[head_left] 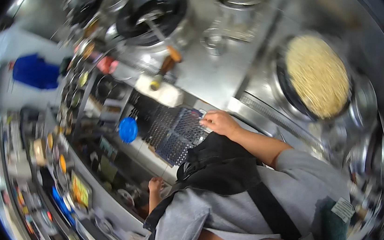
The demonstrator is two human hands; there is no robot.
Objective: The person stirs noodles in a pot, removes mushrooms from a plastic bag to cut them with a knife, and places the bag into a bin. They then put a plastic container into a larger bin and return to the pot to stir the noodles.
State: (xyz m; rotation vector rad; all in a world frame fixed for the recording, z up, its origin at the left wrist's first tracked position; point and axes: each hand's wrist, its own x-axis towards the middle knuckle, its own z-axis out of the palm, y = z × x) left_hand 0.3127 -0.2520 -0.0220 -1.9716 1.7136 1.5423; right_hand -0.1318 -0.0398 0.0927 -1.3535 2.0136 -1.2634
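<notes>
My right hand (220, 121) is at the front edge of the steel counter (211, 78), with its fingers bent and the fingertips close together. Whatever may lie between them is too small to make out. Down by my left side, my left hand (155, 184) is loosely closed, and nothing shows in it. A black apron (224, 163) covers my front. To the right of my right hand, a large pile of pale noodles (318, 76) fills a round dark-rimmed wok (283, 82).
A ladle with an orange handle (174, 54) rests in a black wok (180, 6). A lidded pot (241, 9) stands behind a clear cup (213, 40). Below lie a perforated dark floor mat (169, 129) and a blue round object (128, 129). Crowded shelves (90, 177) line the left.
</notes>
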